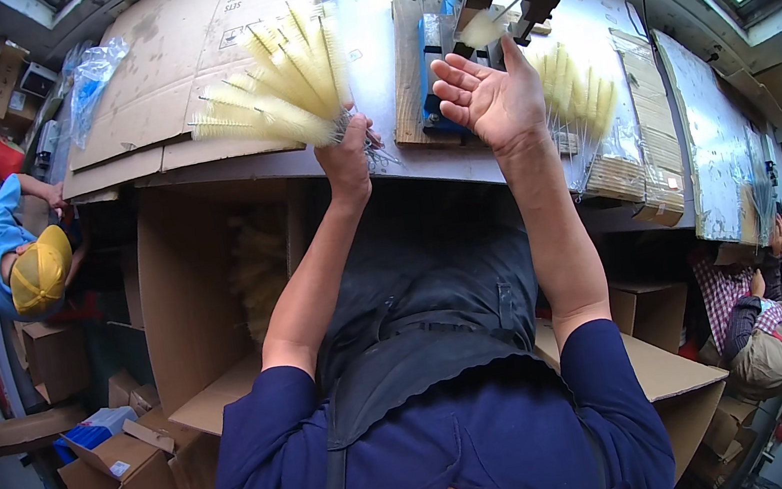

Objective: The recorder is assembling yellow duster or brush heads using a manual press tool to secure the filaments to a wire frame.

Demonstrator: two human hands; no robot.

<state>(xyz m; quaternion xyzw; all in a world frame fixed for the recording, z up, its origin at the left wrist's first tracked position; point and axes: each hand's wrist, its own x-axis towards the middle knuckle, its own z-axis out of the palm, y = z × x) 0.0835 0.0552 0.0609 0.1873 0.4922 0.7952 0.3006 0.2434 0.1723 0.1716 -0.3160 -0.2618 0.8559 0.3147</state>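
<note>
Partly hidden, left hand (344, 155), brush bundle (281, 84)

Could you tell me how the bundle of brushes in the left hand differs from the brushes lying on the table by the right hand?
The bundle of brushes is gripped by the left hand and fans out; the lying brushes rest on the table, side by side. The right hand is open, empty. Both sets have pale yellow bristles on wire stems.
</note>
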